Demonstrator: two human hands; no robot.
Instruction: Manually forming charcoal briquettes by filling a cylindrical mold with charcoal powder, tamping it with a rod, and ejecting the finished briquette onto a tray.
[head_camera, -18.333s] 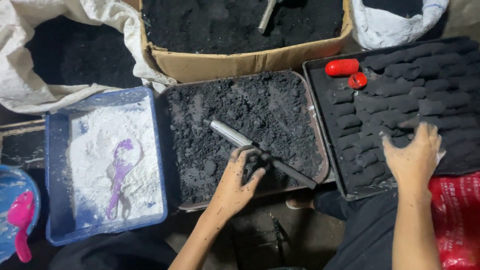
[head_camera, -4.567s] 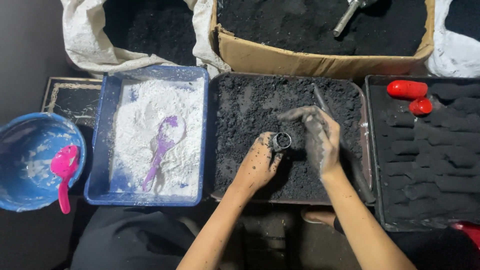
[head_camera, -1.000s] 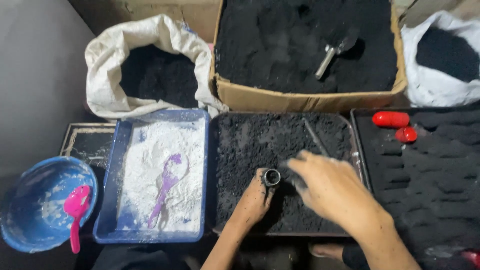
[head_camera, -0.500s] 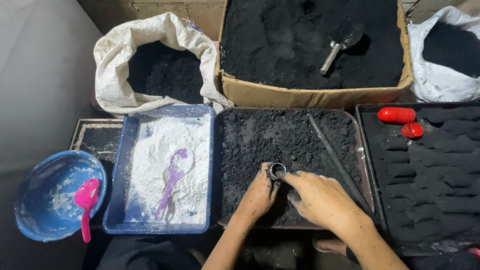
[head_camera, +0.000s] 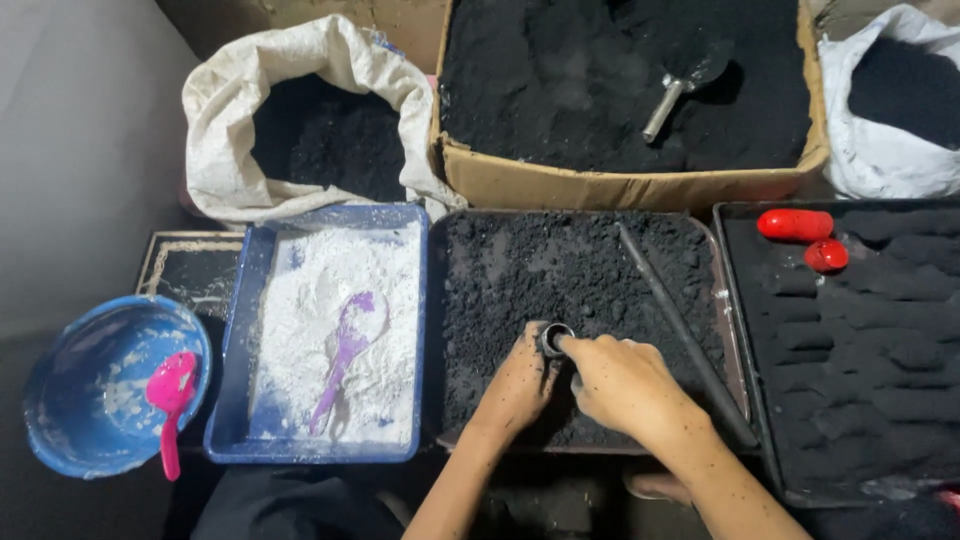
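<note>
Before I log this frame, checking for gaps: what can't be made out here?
Head view only:
- Small metal tube: body hidden by left hand and right hand; contents too dark.
- Right tray: corner cut off by the frame's edge.
- Scoop: bowl lost against black powder.

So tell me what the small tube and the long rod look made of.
Small tube: seemingly metal, its rim glinting grey between both hands. Long rod: likely metal, straight and thin, dulled by black powder; uncertain.
</note>
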